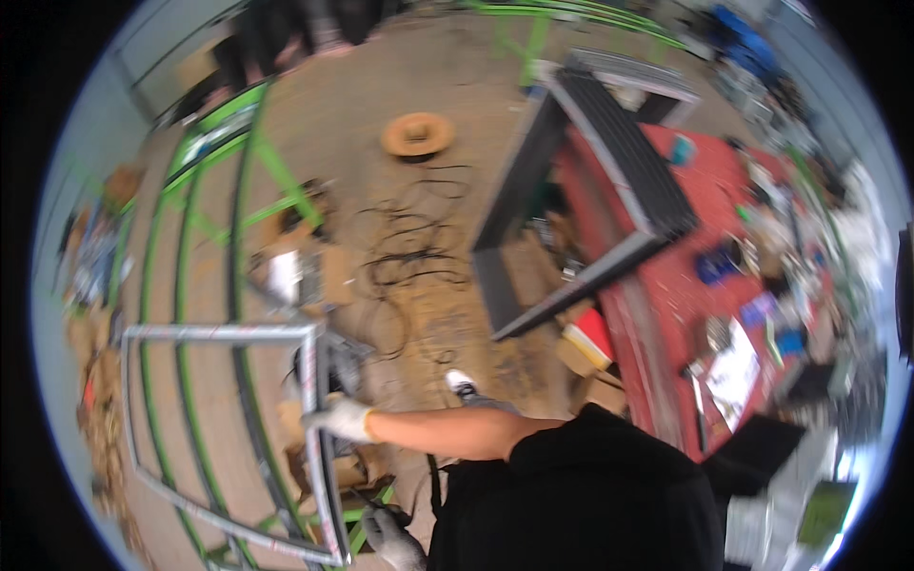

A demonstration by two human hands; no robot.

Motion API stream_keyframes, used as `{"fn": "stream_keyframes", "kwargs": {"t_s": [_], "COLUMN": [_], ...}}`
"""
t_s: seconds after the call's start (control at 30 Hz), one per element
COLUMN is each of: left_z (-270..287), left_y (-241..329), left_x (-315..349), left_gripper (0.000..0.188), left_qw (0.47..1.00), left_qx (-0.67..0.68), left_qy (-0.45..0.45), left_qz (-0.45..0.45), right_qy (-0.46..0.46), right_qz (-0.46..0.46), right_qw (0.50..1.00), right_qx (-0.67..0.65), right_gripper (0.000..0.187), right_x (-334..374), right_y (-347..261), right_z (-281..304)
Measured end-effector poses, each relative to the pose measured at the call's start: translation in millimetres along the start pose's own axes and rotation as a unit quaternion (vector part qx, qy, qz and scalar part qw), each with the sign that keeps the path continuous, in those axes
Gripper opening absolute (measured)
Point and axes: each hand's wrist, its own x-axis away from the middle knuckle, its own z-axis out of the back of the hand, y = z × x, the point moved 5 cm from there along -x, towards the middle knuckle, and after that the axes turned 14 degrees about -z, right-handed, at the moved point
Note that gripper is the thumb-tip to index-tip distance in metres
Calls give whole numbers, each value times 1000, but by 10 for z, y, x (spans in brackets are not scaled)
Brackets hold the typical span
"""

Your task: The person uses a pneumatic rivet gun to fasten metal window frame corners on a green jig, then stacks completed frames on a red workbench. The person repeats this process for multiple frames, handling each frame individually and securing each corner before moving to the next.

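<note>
A pale metal frame point(317, 400), four-sided with reddish marks along its bars, lies across the green rack at the left. My right hand point(341, 419), in a light glove, reaches over from my body and is closed on the frame's near upright bar. Lower down, close to the same bar's bottom corner, is my gloved left hand point(392, 541). A thin dark thing touches or lies against its fingers; blur hides how they are bent and what the thing is.
Green racks point(271, 167) with long dark rails stand at left. A deep dark frame point(657, 205) rests on a red-topped table point(685, 305) strewn with tools and scraps. Black cable point(419, 257) loops over the floor near a round orange-tan object point(417, 135). Open boxes sit below the rack.
</note>
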Motion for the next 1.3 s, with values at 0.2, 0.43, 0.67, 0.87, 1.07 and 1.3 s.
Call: {"fn": "stream_keyframes", "kwargs": {"t_s": [0.2,0.43,0.67,0.87,1.07,1.3], "left_z": [-129,-431,-944,-1561,-2226,-2747], "left_y": [393,472,347,662,1177,1495], "left_x": [-331,-477,-618,-495,-288,-102], "left_gripper": [69,46,39,44,41,33], "left_qw": [992,979,946,929,951,913], "left_qx": [-16,145,219,42,140,230], "left_qy": [-115,-143,-231,-287,-262,-320], "left_qz": [-52,-22,-64,-231,-83,-107], "right_qy": [85,533,857,880,861,818], "right_qz": [15,-89,-167,-322,-305,-374], "right_qw": [965,827,486,319,364,385], "right_qx": [246,155,0,-142,-184,-208], "right_gripper": [36,35,33,40,63,59], "right_x": [887,3019,5326,6706,6911,7054], "right_y": [293,1174,2269,3170,3467,3580], "right_z": [981,2979,3876,4131,4581,4485]}}
